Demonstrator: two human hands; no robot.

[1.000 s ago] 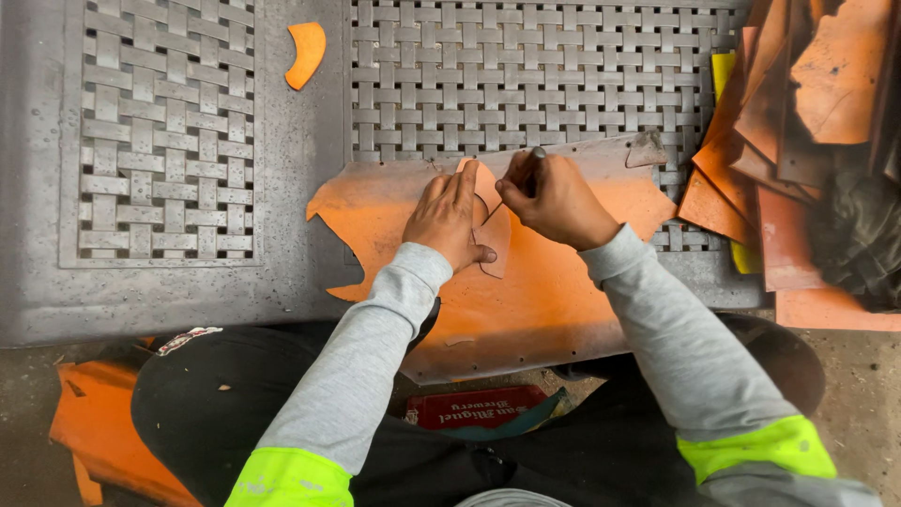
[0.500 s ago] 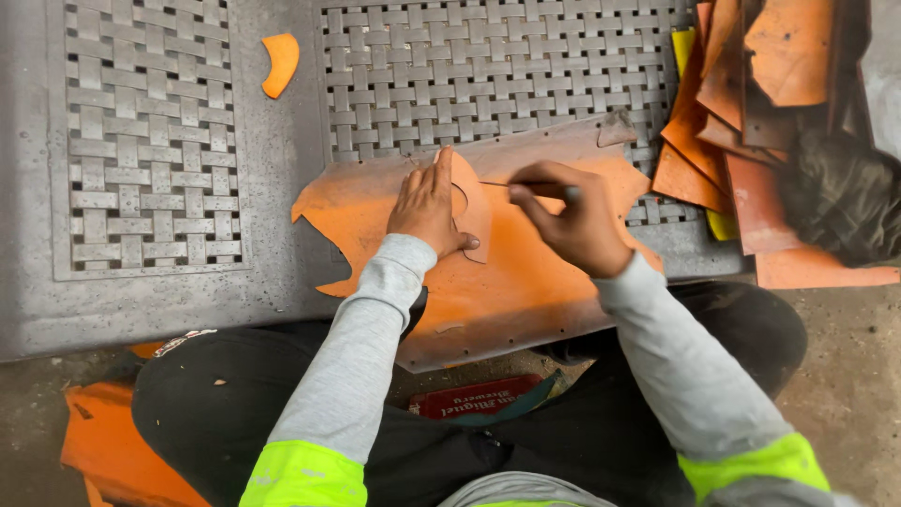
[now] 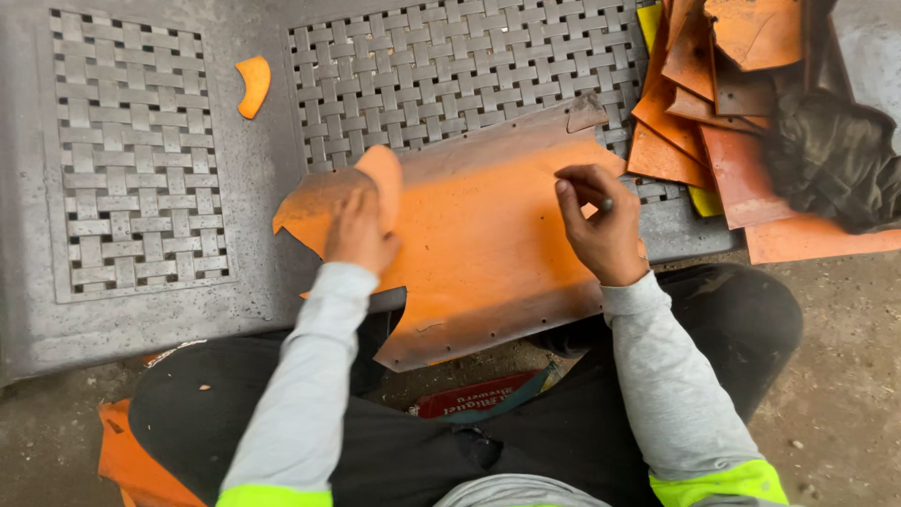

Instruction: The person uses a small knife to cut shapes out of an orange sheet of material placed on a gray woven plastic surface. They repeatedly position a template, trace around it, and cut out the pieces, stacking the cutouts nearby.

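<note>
A large orange leather sheet (image 3: 479, 244) with cut-out notches lies across the grey woven-pattern metal bench (image 3: 235, 282) and hangs over its front edge. My left hand (image 3: 358, 230) presses a small orange curved pattern piece (image 3: 383, 178) flat on the sheet's left part. My right hand (image 3: 601, 225) hovers over the sheet's right part, fingers closed around a thin dark pen (image 3: 608, 204) of which only a tip shows. Both arms wear grey sleeves with yellow-green cuffs.
A small orange curved scrap (image 3: 253, 84) lies on the bench at the upper left. A stack of orange and brown leather pieces (image 3: 732, 113) and a dark cloth (image 3: 835, 160) sit at the right. A red packet (image 3: 474, 396) lies below the bench edge.
The view has shifted. My right hand has moved right, away from the pattern piece, and my left hand has slid down to hold the piece from below.
</note>
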